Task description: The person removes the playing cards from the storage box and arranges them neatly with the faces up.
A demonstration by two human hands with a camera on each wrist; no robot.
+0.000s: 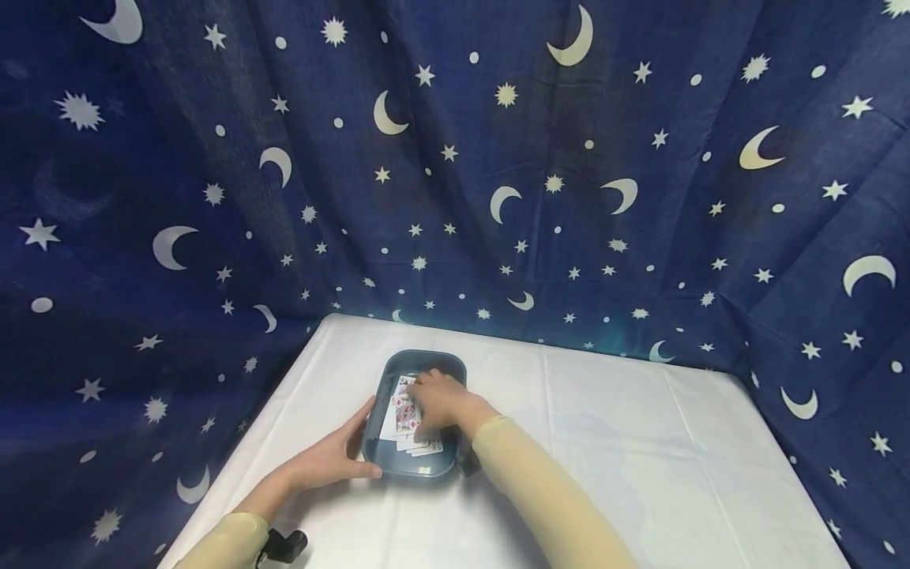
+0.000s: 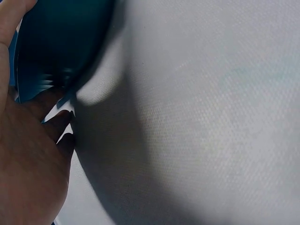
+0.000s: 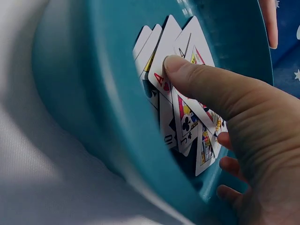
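Observation:
A blue-green plastic tub (image 1: 387, 457) stands on the white-covered table, with several overlapping playing cards (image 1: 403, 417) inside. At its left side, my left hand (image 1: 325, 461) grips the tub, thumb near the front corner; the left wrist view shows fingers by the tub wall (image 2: 65, 37). My right hand (image 1: 442, 399) reaches in from the right and holds some cards. Its thumb (image 3: 192, 77) lies on an ace of hearts (image 3: 165, 44), while other fingertips show at the cards' far edge. Face cards are visible beneath; the palm hides part of the pile.
The white cloth (image 1: 604, 442) covers the tabletop, with light creases to the right. A dark blue curtain (image 1: 455, 197) with moons and stars stands behind and at both sides. A black wrist camera (image 1: 286, 545) sits by the left forearm.

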